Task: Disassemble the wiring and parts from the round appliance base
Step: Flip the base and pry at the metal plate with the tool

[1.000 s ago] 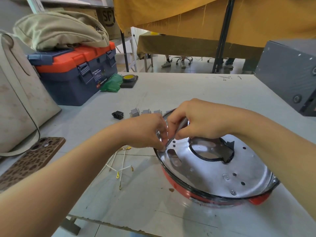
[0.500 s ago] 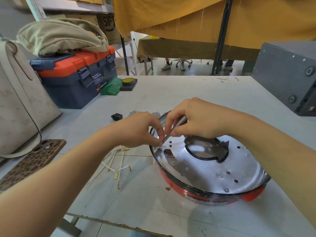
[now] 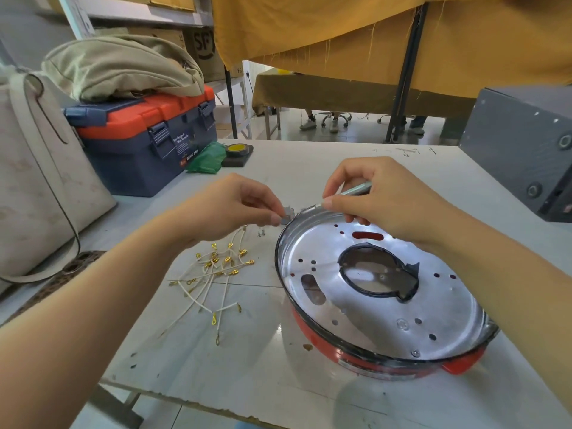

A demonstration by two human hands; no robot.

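Hands at the pan's far edge
The left hand (image 3: pixel 229 209) pinches a small grey part (image 3: pixel 288 218), maybe a switch, just outside the round base (image 3: pixel 383 305) rim; the right hand (image 3: pixel 387 205), closed on a thin metal tool (image 3: pixel 356 190), is over the rim.

both forearms bare, no sleeves; left hand (image 3: pixel 230 205), right hand (image 3: pixel 380 196) ungloved.

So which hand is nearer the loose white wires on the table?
Left. The left hand hovers just above the white wires; the right hand is off to their right, over the base's far rim.
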